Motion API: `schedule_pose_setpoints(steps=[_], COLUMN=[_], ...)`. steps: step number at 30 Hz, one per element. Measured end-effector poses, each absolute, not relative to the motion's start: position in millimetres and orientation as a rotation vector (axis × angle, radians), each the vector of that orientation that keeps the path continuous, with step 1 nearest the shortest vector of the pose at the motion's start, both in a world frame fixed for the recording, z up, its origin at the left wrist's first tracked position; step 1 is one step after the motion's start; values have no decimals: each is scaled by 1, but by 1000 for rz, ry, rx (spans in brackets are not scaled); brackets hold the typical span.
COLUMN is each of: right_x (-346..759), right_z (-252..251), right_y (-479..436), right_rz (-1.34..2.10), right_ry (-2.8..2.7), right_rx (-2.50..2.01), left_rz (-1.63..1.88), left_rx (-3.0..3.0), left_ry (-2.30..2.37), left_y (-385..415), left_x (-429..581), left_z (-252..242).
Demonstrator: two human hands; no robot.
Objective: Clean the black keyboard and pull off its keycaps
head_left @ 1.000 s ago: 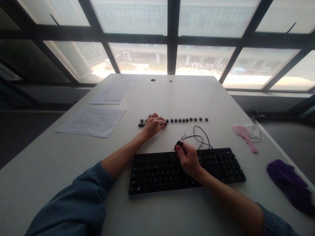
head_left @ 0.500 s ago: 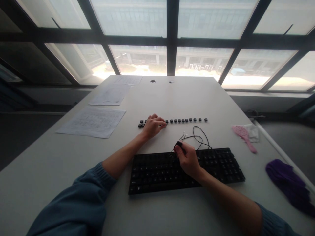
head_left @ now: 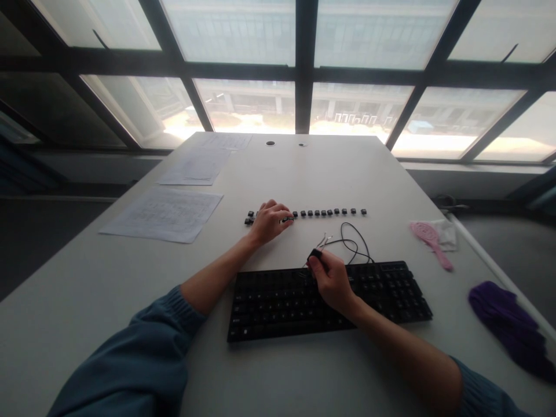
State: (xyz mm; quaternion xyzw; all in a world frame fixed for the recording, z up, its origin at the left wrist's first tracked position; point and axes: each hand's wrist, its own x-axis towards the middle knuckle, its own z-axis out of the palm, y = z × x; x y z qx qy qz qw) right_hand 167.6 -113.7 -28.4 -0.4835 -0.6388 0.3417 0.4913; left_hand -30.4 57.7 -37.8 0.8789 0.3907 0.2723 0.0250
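Observation:
My left hand (head_left: 270,223) is over the left part of a row of black keycaps (head_left: 317,213), hiding some of them. Its fingers are curled down around a small keycap (head_left: 287,219) on the table, just in front of the row. My right hand (head_left: 332,281) is closed round the black handle of a wire keycap puller (head_left: 314,253), whose thin metal wires (head_left: 324,240) point up and away. That hand is above a black keyboard (head_left: 282,313), covering part of its upper middle keys. Two more keycaps (head_left: 249,221) show left of my left hand.
A thin black cable (head_left: 357,237) loops behind the keyboard. Printed paper sheets (head_left: 163,215) lie on the left of the white table (head_left: 278,376). At the right are a pink hairbrush (head_left: 428,236), a white packet (head_left: 447,234) and a purple cloth (head_left: 508,324).
The fingertips of my left hand have shifted slightly, and more of the keycap beneath them shows. My right hand and the puller have stayed in place.

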Motion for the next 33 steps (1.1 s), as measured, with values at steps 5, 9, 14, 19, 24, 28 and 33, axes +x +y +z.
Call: schedule_pose_setpoints(steps=[5,9,14,19,24,28,33], right_x=[168,168,168,169,167,167,175], right_z=[-29,-30,-33,-35,-31,-23,-18], right_y=[-114,-114,-114,-112,-113,-118,-121], right_rz=[836,839,849,846,737,674,716], right_ry=[-1545,-1539,-1522,-1517,-1580,-1684,-1748], right_rx=[-1168,-1168,-1159,-1143,-1072,-974,-1036], left_rz=[873,869,896,1037,959,848,767], left_rx=[2720,2727,2689,2552,2444,2298,2180], left_ry=[1301,1301,1313,1220,1059,1033,1021], left_y=[57,56,57,46,-17,-80,-113], left_x=[-40,-42,-42,-47,-37,-19,-8], left_z=[-36,-38,-34,-9,17,17,-3])
